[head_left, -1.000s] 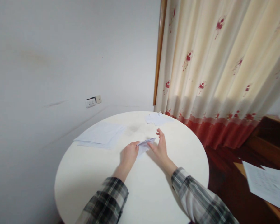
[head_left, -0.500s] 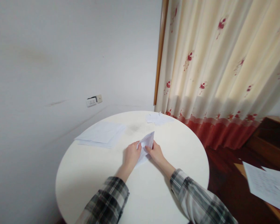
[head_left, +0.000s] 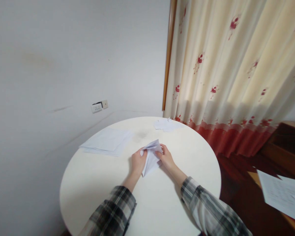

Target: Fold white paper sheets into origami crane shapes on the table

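A folded piece of white paper (head_left: 151,160) is held between my two hands above the middle of the round white table (head_left: 93,183). My left hand (head_left: 139,161) pinches its left edge, thumb on top. On the other side, my right hand (head_left: 166,156) grips the right edge, with the thumb on the paper's face and the fingers behind it. The paper's top is creased and its lower end narrows to a point near the tabletop. Parts of the fingers are hidden behind the paper.
A stack of white sheets (head_left: 108,141) lies at the table's left back. Torn or crumpled paper (head_left: 167,125) sits at the far edge. Written sheets (head_left: 280,193) rest on a lower surface at the right. Behind are a wall socket (head_left: 96,108) and a curtain (head_left: 218,72).
The folded paper has turned and spread wider, showing more of its face. My hands have moved slightly apart, both still holding it.
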The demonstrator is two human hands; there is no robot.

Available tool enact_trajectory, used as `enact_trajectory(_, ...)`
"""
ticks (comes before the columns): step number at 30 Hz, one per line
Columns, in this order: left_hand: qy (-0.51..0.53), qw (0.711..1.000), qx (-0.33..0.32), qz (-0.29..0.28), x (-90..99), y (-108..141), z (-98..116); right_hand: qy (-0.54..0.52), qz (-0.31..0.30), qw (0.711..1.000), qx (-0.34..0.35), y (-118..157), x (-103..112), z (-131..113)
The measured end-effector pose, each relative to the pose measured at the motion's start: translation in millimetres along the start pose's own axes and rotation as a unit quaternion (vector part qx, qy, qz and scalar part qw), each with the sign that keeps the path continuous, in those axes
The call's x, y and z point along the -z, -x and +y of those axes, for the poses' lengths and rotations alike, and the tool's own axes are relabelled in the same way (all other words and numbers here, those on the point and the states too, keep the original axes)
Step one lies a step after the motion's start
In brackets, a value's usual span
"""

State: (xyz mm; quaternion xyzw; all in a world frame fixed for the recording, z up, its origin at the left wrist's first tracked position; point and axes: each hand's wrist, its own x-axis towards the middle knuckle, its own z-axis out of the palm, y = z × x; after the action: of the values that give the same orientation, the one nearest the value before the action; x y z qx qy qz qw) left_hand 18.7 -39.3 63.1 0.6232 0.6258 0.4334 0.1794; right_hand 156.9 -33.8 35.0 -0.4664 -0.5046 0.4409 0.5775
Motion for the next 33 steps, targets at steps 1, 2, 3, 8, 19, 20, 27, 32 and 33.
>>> enact_trajectory(1,0.024,1.0,0.003,0.005,-0.7,-0.7,-0.6,-0.006,0.004,1.0,-0.004,-0.3,0.2,0.0)
enact_trajectory(2,0.05,0.999,0.007,0.01,-1.3,-1.4,-1.0,-0.01,0.009,1.0,-0.009,-0.7,0.3,0.0)
enact_trajectory(3,0.076,0.997,0.012,0.015,-1.9,-2.0,-1.4,-0.011,0.016,1.0,-0.015,-1.1,0.4,0.1)
enact_trajectory(8,0.188,0.981,0.039,0.03,-4.3,-4.1,-4.1,-0.022,0.031,0.999,-0.026,-2.1,0.3,0.4)
enact_trajectory(19,0.274,0.959,0.063,-0.017,-9.3,-6.8,-10.9,-0.005,0.019,0.998,0.062,1.0,-0.8,-6.2)
enact_trajectory(20,0.285,0.957,0.06,-0.022,-10.1,-6.8,-11.9,-0.003,0.02,0.998,0.066,1.4,-0.6,-7.4)
enact_trajectory(27,0.364,0.927,0.075,-0.046,-15.0,-6.6,-15.4,0.016,0.018,0.996,0.09,3.3,-0.2,-11.9)
enact_trajectory(32,0.432,0.892,0.111,-0.069,-16.3,-6.3,-16.6,0.019,0.011,0.996,0.092,2.3,0.5,-10.2)
enact_trajectory(33,0.448,0.884,0.117,-0.068,-16.8,-6.5,-17.1,0.012,0.006,0.996,0.086,2.0,0.7,-9.4)
